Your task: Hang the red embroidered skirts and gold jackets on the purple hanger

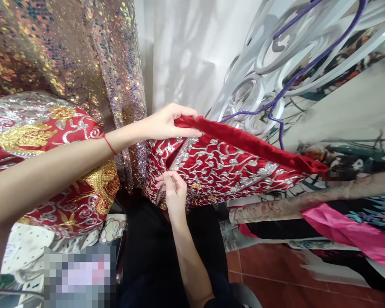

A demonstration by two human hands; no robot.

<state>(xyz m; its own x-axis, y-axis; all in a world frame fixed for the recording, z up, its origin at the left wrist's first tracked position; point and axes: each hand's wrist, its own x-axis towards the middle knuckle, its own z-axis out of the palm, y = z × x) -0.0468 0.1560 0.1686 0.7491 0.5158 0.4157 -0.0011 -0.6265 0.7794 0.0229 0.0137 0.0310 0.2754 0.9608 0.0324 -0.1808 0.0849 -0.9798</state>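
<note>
A red skirt (pixel 224 164) with silver, vine-like embroidery and a plain red waistband (pixel 244 137) stretches across the middle, over my lap. My left hand (pixel 173 122) comes in from the left and is closed on the waistband's left end, thumb in front of the fabric. Below it, a narrow slit (pixel 173 159) gapes in the skirt. At the slit's lower end my right hand (pixel 173 186) is closed in a pinch against the fabric; what sits between its fingertips is too small to make out.
A purple hanger (pixel 277 100) hangs beside the waistband, its lower part behind it. White scrollwork metal (pixel 266 55) stands behind. At left are a red and gold embroidered garment (pixel 96 192) and a sequined curtain-like cloth (pixel 115 64). Folded fabrics (pixel 333 222) lie at right above a tiled floor (pixel 263 273).
</note>
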